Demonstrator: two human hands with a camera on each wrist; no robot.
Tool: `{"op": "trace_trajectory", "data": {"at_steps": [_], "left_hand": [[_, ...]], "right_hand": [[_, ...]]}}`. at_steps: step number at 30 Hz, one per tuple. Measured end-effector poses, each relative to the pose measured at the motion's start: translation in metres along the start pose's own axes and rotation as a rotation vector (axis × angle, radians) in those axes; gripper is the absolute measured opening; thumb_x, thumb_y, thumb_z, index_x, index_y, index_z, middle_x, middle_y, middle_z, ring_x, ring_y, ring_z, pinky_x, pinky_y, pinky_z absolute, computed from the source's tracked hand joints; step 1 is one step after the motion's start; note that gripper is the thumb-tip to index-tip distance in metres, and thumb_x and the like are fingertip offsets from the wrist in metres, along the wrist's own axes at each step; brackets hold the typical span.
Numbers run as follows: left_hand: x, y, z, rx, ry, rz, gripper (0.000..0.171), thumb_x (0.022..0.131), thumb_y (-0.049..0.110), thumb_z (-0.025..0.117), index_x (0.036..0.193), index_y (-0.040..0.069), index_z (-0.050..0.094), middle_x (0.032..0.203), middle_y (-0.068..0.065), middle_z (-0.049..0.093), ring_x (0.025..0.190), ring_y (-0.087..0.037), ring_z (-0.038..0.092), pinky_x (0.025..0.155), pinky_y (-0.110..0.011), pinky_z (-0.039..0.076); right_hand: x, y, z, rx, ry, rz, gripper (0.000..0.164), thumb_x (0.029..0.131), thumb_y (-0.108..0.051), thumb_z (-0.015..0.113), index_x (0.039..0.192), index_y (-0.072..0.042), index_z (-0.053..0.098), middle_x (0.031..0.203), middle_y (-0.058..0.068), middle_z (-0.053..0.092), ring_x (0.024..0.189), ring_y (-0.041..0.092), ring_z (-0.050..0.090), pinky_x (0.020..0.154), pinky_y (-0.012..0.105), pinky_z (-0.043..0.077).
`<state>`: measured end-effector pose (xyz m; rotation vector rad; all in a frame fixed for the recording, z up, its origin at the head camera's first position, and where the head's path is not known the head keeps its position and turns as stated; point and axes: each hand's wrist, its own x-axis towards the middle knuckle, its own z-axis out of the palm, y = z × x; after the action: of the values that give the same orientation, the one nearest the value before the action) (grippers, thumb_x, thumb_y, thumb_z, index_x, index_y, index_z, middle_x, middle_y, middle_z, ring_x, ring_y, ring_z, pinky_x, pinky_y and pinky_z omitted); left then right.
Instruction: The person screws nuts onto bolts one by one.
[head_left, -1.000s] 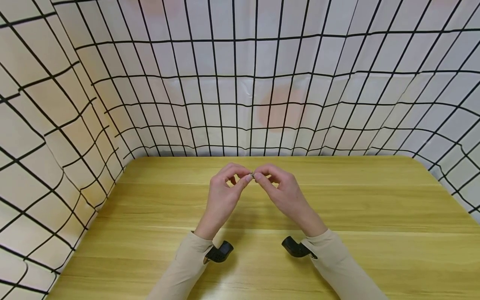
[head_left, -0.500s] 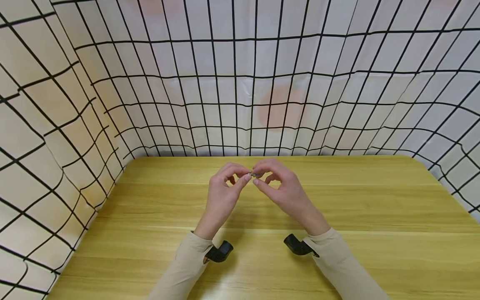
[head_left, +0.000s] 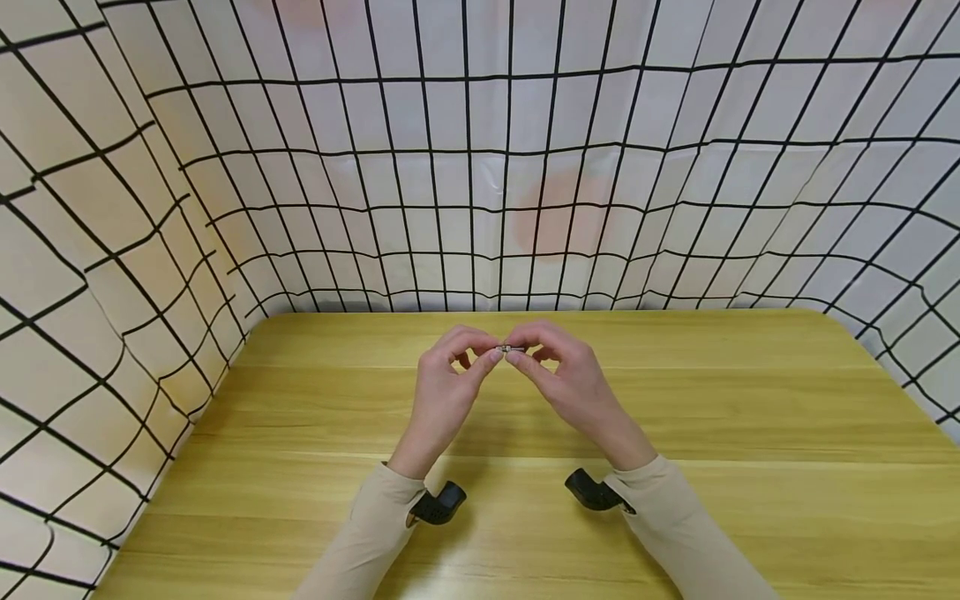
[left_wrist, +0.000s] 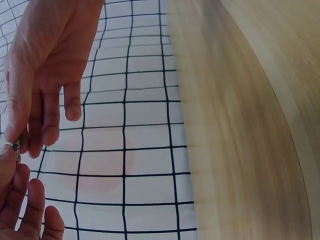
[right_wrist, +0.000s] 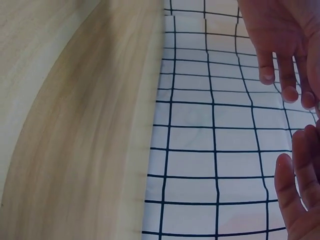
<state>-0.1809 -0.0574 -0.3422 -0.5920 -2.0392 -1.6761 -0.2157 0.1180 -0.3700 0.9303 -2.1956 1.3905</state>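
A small slim metallic piece (head_left: 512, 348) is held level above the table in the head view; its exact kind is too small to tell. My left hand (head_left: 450, 379) pinches its left end between thumb and forefinger. At its right, my right hand (head_left: 573, 383) pinches it the same way, the two hands' fingertips nearly meeting. In the left wrist view a bit of the piece (left_wrist: 16, 146) shows between the fingertips, with the right hand above and the left below. The right wrist view shows several other fingers loosely extended, the piece being hidden there.
A wooden table (head_left: 300, 467) lies beneath both hands. White cloth walls with a black grid (head_left: 442, 183) rise behind it and at both sides. A black wrist camera (head_left: 442, 502) sits at the left sleeve, another black camera (head_left: 592, 490) at the right.
The right thumb parted from the piece half a second ago and now presses it again. More of the piece shows between the hands than a second ago. My left hand has stayed in place.
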Motion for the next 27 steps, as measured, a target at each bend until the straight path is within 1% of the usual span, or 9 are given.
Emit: {"op": "trace_trajectory", "data": {"at_steps": [3, 7, 11, 14, 17, 22, 25, 26, 27], "left_hand": [[-0.0001, 0.0007, -0.0006, -0.007, -0.011, -0.005, 0.004, 0.089, -0.002, 0.069, 0.091, -0.004, 0.072, 0.090, -0.014, 0.068, 0.085, -0.022, 0.058, 0.072, -0.047, 0.039], [-0.0005, 0.0009, -0.0009, -0.013, -0.023, -0.004, 0.004, 0.089, -0.002, 0.070, 0.091, -0.004, 0.072, 0.089, -0.014, 0.067, 0.083, -0.022, 0.057, 0.071, -0.046, 0.039], [-0.0007, 0.0000, -0.0005, -0.012, -0.022, 0.001, 0.004, 0.089, -0.001, 0.069, 0.091, -0.004, 0.072, 0.089, -0.014, 0.067, 0.083, -0.022, 0.056, 0.071, -0.046, 0.039], [-0.0008, -0.0005, -0.0002, -0.012, -0.019, 0.003, 0.004, 0.089, -0.001, 0.069, 0.091, -0.003, 0.072, 0.090, -0.014, 0.067, 0.084, -0.022, 0.057, 0.071, -0.047, 0.039], [-0.0003, -0.0003, 0.0000, -0.016, -0.016, 0.006, 0.004, 0.090, -0.001, 0.069, 0.092, -0.004, 0.071, 0.090, -0.014, 0.068, 0.084, -0.023, 0.058, 0.071, -0.047, 0.039], [0.0004, 0.0005, -0.0006, -0.015, -0.014, -0.003, 0.005, 0.090, -0.003, 0.068, 0.093, -0.005, 0.071, 0.092, -0.015, 0.068, 0.085, -0.024, 0.057, 0.072, -0.045, 0.039], [0.0003, 0.0008, -0.0012, -0.021, -0.016, -0.009, 0.005, 0.090, -0.003, 0.068, 0.093, -0.005, 0.071, 0.092, -0.016, 0.068, 0.085, -0.025, 0.057, 0.072, -0.045, 0.039], [0.0003, 0.0008, -0.0013, -0.025, -0.017, -0.011, 0.005, 0.090, -0.003, 0.068, 0.093, -0.005, 0.071, 0.092, -0.016, 0.068, 0.085, -0.025, 0.057, 0.072, -0.046, 0.039], [0.0003, 0.0007, -0.0013, -0.027, -0.018, -0.011, 0.005, 0.090, -0.002, 0.068, 0.093, -0.005, 0.071, 0.092, -0.016, 0.068, 0.085, -0.025, 0.057, 0.072, -0.047, 0.039]], "right_hand": [[-0.0009, 0.0000, 0.0013, 0.013, -0.004, 0.036, 0.008, 0.096, -0.011, 0.065, 0.103, -0.014, 0.068, 0.098, -0.005, 0.065, 0.089, 0.013, 0.059, 0.073, 0.034, 0.048], [-0.0020, -0.0003, 0.0023, 0.021, -0.010, 0.097, 0.007, 0.099, -0.017, 0.061, 0.100, -0.018, 0.068, 0.093, -0.005, 0.065, 0.085, 0.013, 0.058, 0.074, 0.035, 0.046], [-0.0023, -0.0020, 0.0019, 0.018, -0.024, 0.135, 0.012, 0.101, -0.023, 0.058, 0.098, -0.019, 0.069, 0.092, -0.007, 0.066, 0.087, 0.012, 0.059, 0.077, 0.038, 0.046], [-0.0023, -0.0031, 0.0008, 0.002, -0.042, 0.146, 0.012, 0.101, -0.025, 0.059, 0.100, -0.019, 0.069, 0.094, -0.010, 0.066, 0.089, 0.010, 0.059, 0.078, 0.038, 0.047], [-0.0012, -0.0032, -0.0006, 0.007, -0.054, 0.122, 0.010, 0.098, -0.022, 0.063, 0.106, -0.017, 0.067, 0.101, -0.008, 0.065, 0.094, 0.011, 0.059, 0.076, 0.036, 0.049], [0.0006, 0.0000, -0.0012, 0.026, -0.040, 0.020, 0.025, 0.092, -0.009, 0.070, 0.115, -0.011, 0.062, 0.111, 0.001, 0.063, 0.100, 0.016, 0.059, 0.075, 0.033, 0.052], [0.0008, 0.0003, -0.0009, 0.029, -0.021, -0.028, 0.028, 0.089, 0.000, 0.071, 0.115, -0.007, 0.063, 0.113, 0.006, 0.062, 0.099, 0.019, 0.060, 0.074, 0.033, 0.053], [0.0012, -0.0050, -0.0016, 0.028, -0.015, -0.040, 0.028, 0.088, 0.003, 0.071, 0.113, -0.005, 0.063, 0.113, 0.008, 0.062, 0.098, 0.021, 0.060, 0.073, 0.034, 0.053], [0.0012, -0.0050, -0.0016, 0.033, -0.011, -0.051, 0.027, 0.088, 0.004, 0.071, 0.112, -0.005, 0.064, 0.113, 0.007, 0.061, 0.098, 0.021, 0.060, 0.073, 0.033, 0.054]]}}
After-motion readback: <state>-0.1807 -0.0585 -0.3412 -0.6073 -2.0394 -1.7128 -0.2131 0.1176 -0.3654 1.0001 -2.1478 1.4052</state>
